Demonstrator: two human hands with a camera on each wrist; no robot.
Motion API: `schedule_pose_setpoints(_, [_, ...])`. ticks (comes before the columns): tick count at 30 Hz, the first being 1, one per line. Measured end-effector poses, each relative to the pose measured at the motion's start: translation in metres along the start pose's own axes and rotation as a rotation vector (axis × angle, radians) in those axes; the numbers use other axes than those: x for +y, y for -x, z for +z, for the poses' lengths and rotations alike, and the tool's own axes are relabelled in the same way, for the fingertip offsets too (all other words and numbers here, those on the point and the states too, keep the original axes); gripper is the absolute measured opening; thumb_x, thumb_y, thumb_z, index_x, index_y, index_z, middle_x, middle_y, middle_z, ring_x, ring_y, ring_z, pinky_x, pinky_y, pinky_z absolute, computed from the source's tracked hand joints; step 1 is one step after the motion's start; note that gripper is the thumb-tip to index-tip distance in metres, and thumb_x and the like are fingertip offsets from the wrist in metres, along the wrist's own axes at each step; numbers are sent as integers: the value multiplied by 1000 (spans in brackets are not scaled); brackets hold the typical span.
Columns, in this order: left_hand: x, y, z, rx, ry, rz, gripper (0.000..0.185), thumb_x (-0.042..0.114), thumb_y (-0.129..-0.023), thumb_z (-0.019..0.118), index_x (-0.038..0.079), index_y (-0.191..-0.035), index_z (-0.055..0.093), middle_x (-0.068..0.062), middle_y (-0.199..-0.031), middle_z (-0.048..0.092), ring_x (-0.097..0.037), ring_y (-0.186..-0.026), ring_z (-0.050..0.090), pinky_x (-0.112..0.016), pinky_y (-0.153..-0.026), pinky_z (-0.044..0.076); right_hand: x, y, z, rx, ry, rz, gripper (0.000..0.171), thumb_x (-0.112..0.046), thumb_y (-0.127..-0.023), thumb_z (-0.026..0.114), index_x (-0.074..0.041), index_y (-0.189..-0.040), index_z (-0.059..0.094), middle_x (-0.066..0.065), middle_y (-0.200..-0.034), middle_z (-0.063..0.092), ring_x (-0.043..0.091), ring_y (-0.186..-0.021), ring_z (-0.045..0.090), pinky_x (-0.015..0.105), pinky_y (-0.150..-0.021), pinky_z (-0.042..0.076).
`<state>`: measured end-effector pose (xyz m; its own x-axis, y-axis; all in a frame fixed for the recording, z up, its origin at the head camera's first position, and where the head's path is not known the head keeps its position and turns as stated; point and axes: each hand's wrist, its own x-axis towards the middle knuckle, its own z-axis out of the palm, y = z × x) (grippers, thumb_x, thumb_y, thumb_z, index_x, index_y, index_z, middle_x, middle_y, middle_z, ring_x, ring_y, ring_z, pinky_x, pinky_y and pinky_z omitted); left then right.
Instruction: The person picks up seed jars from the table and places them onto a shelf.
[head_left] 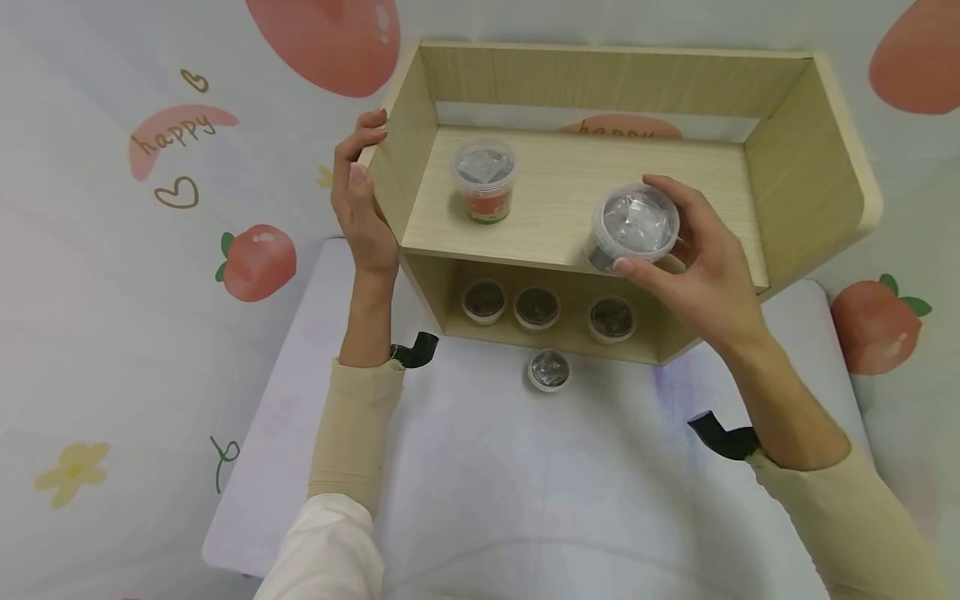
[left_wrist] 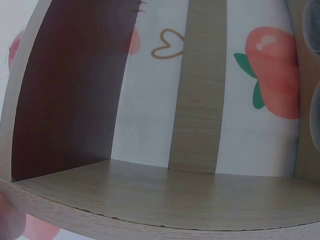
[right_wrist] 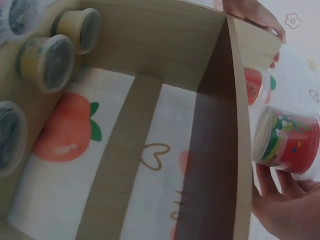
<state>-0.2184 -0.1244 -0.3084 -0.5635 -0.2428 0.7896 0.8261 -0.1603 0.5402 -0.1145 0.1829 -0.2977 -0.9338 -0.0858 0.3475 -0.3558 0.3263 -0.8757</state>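
My right hand (head_left: 701,267) grips a lidded plastic tub (head_left: 637,221) by its side, thumb at the front and fingers behind. The tub overlaps the front edge of the upper shelf board in the head view. A clear lid with silvery wrapping faces up, and the right wrist view shows its red and green printed label (right_wrist: 300,142). My left hand (head_left: 365,204) holds the left side panel of a pale wooden shelf (head_left: 585,154), fingertips over its outer edge. A similar tub (head_left: 486,182) with a red label stands at the left of the upper board.
Three tubs with dark contents (head_left: 483,301) stand in the lower compartment. Another tub (head_left: 550,370) is on the white table (head_left: 525,483) just in front of the shelf. Behind hangs a white cloth (head_left: 150,292) printed with fruit and hearts.
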Motion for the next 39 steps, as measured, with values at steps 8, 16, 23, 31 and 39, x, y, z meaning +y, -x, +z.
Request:
schedule_pose_setpoints(8, [0, 1, 1, -1, 0, 2, 43, 16, -89, 31, -13, -108, 57, -15, -122, 60, -32, -126, 50, -49, -114, 30, 7, -23, 13, 40, -77, 55, 75, 1, -79, 79, -12, -145, 47, 8, -133, 54, 18, -114, 57, 24, -98, 47])
schedule_pose_setpoints(16, [0, 0, 1, 1, -19, -3, 44, 18, -88, 32, -13, -108, 57, -17, -122, 60, -32, -125, 50, -48, -113, 31, 8, -38, 21, 64, -84, 73, 73, -4, -79, 80, -16, -144, 49, 5, -132, 55, 18, -110, 58, 25, -95, 49])
schedule_pose_setpoints(23, [-1, 0, 0, 1, -32, -5, 45, 18, -88, 32, -14, -109, 56, -14, -122, 60, -31, -126, 50, -47, -113, 31, 8, -47, 29, 71, -117, 87, 73, -5, -79, 80, -13, -144, 49, 6, -129, 56, 18, -107, 59, 23, -91, 51])
schedule_pose_setpoints(31, [-1, 1, 0, 5, -32, -8, 45, 19, -88, 32, -13, -108, 56, -14, -122, 61, -31, -126, 50, -47, -114, 30, 10, -54, 37, 69, -130, 82, 74, -3, -76, 83, -9, -142, 51, 7, -126, 58, 18, -102, 58, 20, -85, 51])
schedule_pose_setpoints(39, [0, 0, 0, 7, -31, -8, 43, 17, -88, 31, -12, -108, 57, -14, -122, 61, -30, -126, 50, -47, -113, 31, 9, -58, 43, 67, -57, 119, 73, -13, -78, 84, -10, -142, 50, 6, -123, 59, 16, -99, 56, 20, -83, 46])
